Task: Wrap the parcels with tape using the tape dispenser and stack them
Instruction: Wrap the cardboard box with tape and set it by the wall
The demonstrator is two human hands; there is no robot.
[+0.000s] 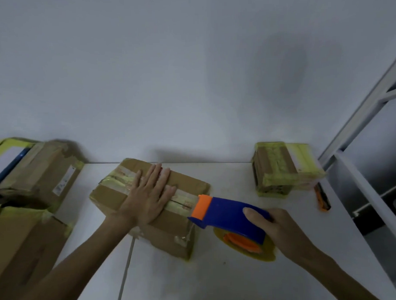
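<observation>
Head view. White desk (pixel 197 284), smooth and matte, butts against a plain wall, with a thin seam line running toward the camera.

Two big cardboard parcels sit at the left edge, the nearer one (pixel 23 243) and the farther one (pixel 43 175). Both are brown, boxy and creased, with yellowish tape at the corners. They look already wrapped, though I can't tell if they are stacked or just side by side.

The centre parcel (pixel 187 186) is the one being worked on. It lies mid-desk, a dented corrugated box, with glossy wrinkled tape strips across the top seam and patches on the near side.

A small parcel (pixel 280 169) at far right, well apart, is heavily banded in yellow-green tape and looks done.

The tape dispenser (pixel 228 214) is hard blue plastic with an orange mouth and core and a translucent yellow roll (pixel 247 244). Its mouth touches the centre parcel's right top edge.

The left hand (pixel 147 196) lies flat on the parcel top, fingers straight and spread, pressing it down. The right hand (pixel 283 230) has its fingers curled round the dispenser handle.

An orange utility knife (pixel 322 197) lies beside the small parcel.

Step, as I judge it: the end of a taping pass along the top seam. The next move probably calls for dragging the tape down over the right side, tilting the mouth to cut it, and rubbing the tape flat. Then the parcel goes to the stack. The box needs pinning so it doesn't slide.
</observation>
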